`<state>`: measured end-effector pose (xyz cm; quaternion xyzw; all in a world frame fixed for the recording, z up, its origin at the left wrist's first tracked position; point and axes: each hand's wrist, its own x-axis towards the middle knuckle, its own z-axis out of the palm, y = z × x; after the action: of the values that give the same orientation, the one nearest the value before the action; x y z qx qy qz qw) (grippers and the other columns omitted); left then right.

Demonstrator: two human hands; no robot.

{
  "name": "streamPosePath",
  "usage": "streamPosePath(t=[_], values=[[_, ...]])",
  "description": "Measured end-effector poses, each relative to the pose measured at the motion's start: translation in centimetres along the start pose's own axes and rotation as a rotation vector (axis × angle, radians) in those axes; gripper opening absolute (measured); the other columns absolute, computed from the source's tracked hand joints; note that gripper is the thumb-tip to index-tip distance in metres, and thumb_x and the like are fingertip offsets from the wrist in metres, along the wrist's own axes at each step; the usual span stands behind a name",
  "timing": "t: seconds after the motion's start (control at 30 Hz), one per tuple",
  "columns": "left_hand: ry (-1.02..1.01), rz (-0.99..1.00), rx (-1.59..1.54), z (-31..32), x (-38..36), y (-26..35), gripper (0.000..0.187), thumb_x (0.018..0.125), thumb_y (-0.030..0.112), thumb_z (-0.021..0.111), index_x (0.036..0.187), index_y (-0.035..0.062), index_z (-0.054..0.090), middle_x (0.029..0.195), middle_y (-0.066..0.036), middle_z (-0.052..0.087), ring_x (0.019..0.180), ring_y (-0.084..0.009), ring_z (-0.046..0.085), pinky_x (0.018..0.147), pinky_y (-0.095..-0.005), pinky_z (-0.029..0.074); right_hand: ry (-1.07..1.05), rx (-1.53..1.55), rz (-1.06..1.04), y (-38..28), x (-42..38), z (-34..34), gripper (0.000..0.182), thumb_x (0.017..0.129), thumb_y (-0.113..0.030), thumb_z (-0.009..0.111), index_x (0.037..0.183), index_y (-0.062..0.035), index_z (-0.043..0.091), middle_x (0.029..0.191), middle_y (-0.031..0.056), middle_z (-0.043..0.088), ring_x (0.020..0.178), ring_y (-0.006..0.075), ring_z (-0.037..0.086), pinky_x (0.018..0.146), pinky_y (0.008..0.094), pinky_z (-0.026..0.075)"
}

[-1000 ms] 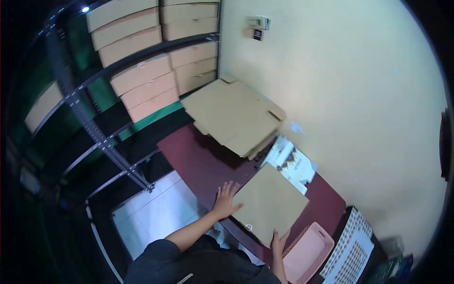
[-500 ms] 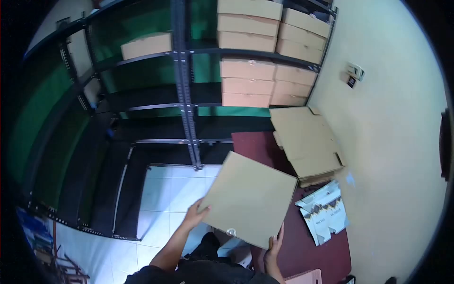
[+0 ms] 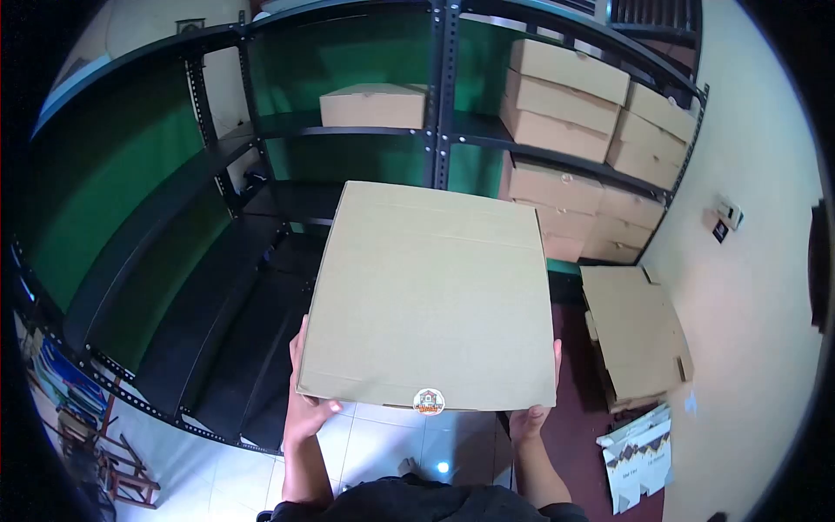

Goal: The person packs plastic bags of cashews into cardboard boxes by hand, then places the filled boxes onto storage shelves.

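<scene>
A closed cardboard box (image 3: 435, 296), flat and square, is held up level in front of me. Its front edge carries a round sticker (image 3: 429, 401). My left hand (image 3: 309, 404) grips its near left corner, thumb along the front and fingers up the side. At the near right corner my right hand (image 3: 532, 418) holds the box, the thumb on the front edge and part of the fingers hidden behind the side. Beyond the box, a single cardboard box (image 3: 372, 108) sits on the upper shelf, left of the middle post.
Stacked boxes (image 3: 565, 100) fill the right part of the black metal rack (image 3: 442, 96). To the right, a dark red table (image 3: 574, 435) bears flattened cardboard (image 3: 639, 335) and a white printed carton (image 3: 637, 457). A wooden chair (image 3: 130, 474) stands low at left.
Both hands have raised the box and turned it square to me, moving it away from the table. My view has swung left and up toward the rack.
</scene>
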<state>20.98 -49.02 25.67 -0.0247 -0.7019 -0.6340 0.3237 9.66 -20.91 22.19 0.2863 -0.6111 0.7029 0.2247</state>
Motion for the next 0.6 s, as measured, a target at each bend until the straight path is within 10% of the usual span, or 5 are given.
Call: streamPosePath(t=[0.17,0.33,0.37,0.6], values=[[-0.041,-0.116,0.01,-4.0,2.1,-2.8,0.129,0.038,0.037,0.091,0.141,0.0009,0.022,0.143,-0.014,0.024,0.131,-0.0262,0.029,0.104,-0.0408,0.028,0.012,0.188,0.055,2.9,1.5,3.7,0.107,0.076,-0.067,0.052,0.14,0.007,0.011,0.14,0.0177,0.032,0.125,0.0233,0.038,0.102,0.036,0.032],[0.194,-0.153,-0.045,-6.6,2.3,-6.5,0.123,0.043,0.03,0.09,0.141,0.0011,0.021,0.142,-0.013,0.027,0.125,-0.0256,0.037,0.101,-0.0399,0.034,-0.002,0.276,0.22,7.0,3.5,8.3,0.109,0.073,-0.069,0.055,0.142,0.0024,0.011,0.141,0.0168,0.029,0.128,0.0236,0.034,0.104,0.0383,0.031],[0.268,-0.197,-0.091,-7.3,2.5,-6.7,0.125,0.044,0.03,0.09,0.142,0.0017,0.019,0.141,-0.013,0.03,0.124,-0.025,0.039,0.101,-0.0392,0.035,-0.109,-0.137,-0.149,7.5,5.0,8.5,0.098,0.079,-0.067,0.048,0.134,0.0104,0.026,0.132,0.0237,0.041,0.121,0.0356,0.042,0.103,0.0465,0.027],[0.458,-0.027,0.092,-11.4,9.5,-5.5,0.089,0.052,0.035,0.088,0.121,-0.0029,0.046,0.11,-0.008,0.056,0.099,-0.0191,0.054,0.084,-0.0342,0.044,-0.559,-0.379,-0.567,10.9,14.8,13.2,0.045,0.07,-0.028,0.072,0.107,-0.0034,0.062,0.117,0.0151,0.056,0.116,0.0397,0.044,0.103,0.0576,0.01]])
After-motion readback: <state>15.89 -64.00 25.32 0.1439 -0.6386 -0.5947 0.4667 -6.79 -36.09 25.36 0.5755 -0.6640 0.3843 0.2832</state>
